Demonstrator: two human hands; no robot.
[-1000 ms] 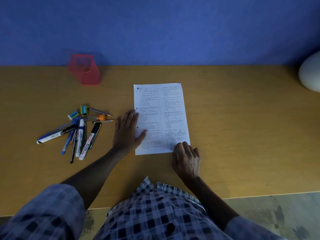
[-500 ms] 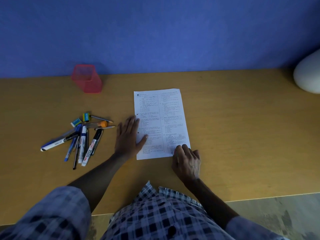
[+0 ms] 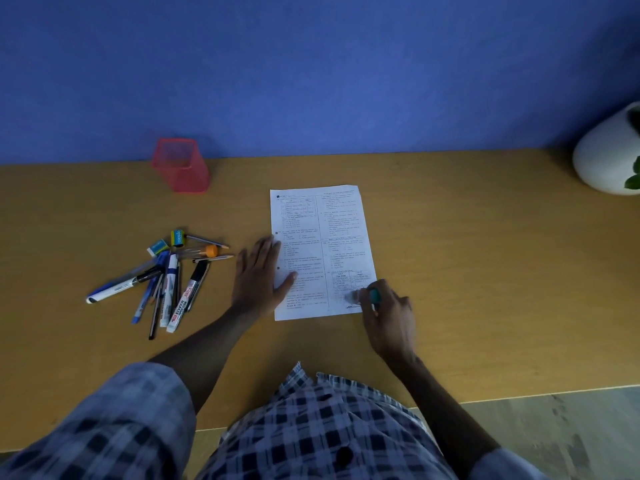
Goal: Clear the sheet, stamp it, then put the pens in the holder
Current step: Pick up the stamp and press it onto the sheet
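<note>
While flat on the desk (image 3: 450,237), printed sheet (image 3: 320,251), two text columns, uncreased.

Printed sheet (image 3: 322,251) lying flat on the wooden desk (image 3: 467,271). Left hand (image 3: 258,282) spread flat on the sheet's left edge; right hand (image 3: 389,313) at its near right corner, closed around a small green-topped object (image 3: 374,296). Pens (image 3: 162,282) lie scattered left of the sheet; red holder (image 3: 180,165) stands beyond them.

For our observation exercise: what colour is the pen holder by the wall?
Red-pink mesh holder, seen in the head view.
</note>
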